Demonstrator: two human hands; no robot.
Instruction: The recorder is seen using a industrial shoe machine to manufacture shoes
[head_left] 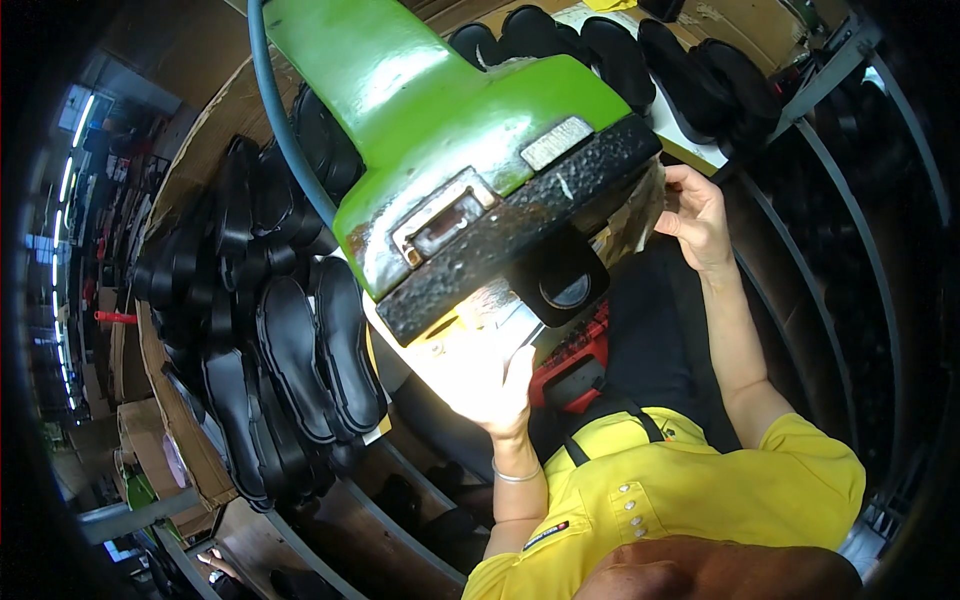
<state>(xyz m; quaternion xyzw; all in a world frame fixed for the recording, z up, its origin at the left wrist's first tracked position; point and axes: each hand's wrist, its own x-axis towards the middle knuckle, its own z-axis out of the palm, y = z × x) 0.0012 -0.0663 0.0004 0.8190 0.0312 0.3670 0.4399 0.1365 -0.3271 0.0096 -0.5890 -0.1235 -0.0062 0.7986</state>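
A green machine head [440, 120] with a pitted black lower edge hangs in front of me and hides much of the work area. Below it my left hand [497, 385] reaches into strong lamp light, thumb raised. Glare washes out its fingers, so its grip is unclear. At the machine's right side, my right hand [695, 215] has bent fingers and thumb against a worn brownish sheet [640, 212]. The machine covers what lies between those fingertips. A black fitting with a round lens-like end [566, 288] juts out under the head, between my hands.
Black shoe soles [295, 345] lie stacked in a cardboard box [190, 390] to the left. More black soles [690, 75] rest on a white board at the far right. Grey metal rails [825, 190] curve along the right. A red plastic part [575, 375] sits near my lap. A grey-blue cable [275, 110] runs beside the machine.
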